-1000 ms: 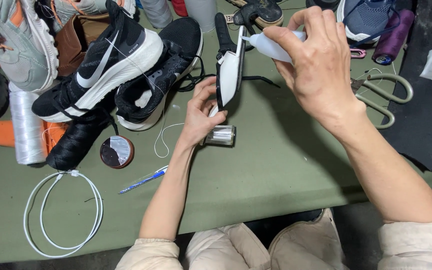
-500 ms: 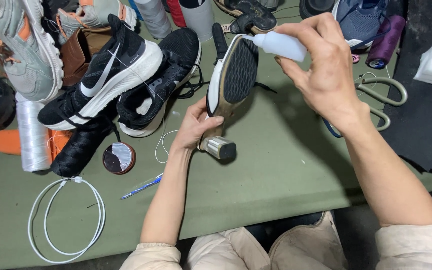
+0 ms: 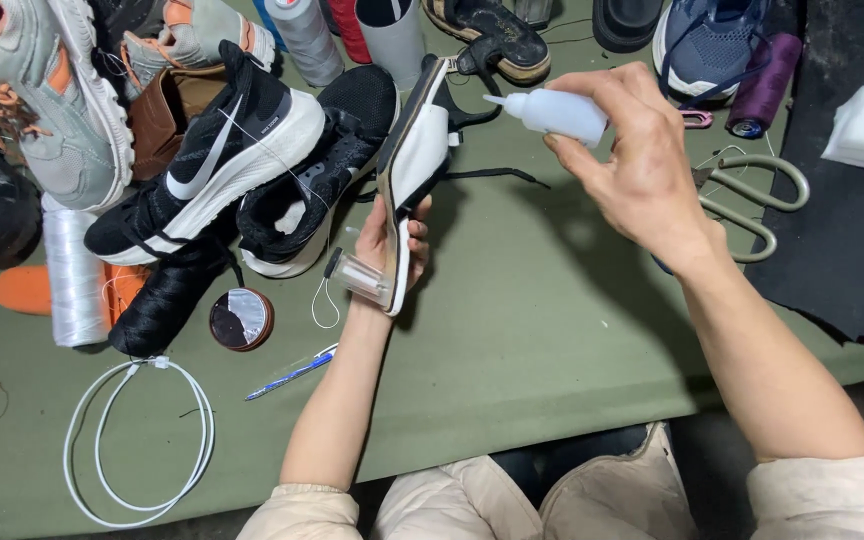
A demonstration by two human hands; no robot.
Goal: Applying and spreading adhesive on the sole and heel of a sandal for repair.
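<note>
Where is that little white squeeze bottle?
In the right hand, the squeeze bottle points its nozzle toward the heeled shoe held by the left hand.

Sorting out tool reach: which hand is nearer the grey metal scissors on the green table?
Right. The right hand, gripping a white squeeze bottle, hovers just left of the scissors; the left hand is farther left.

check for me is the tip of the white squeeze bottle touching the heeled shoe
No, the white squeeze bottle in the right hand has its tip apart from the heeled shoe held by the left hand.
</note>
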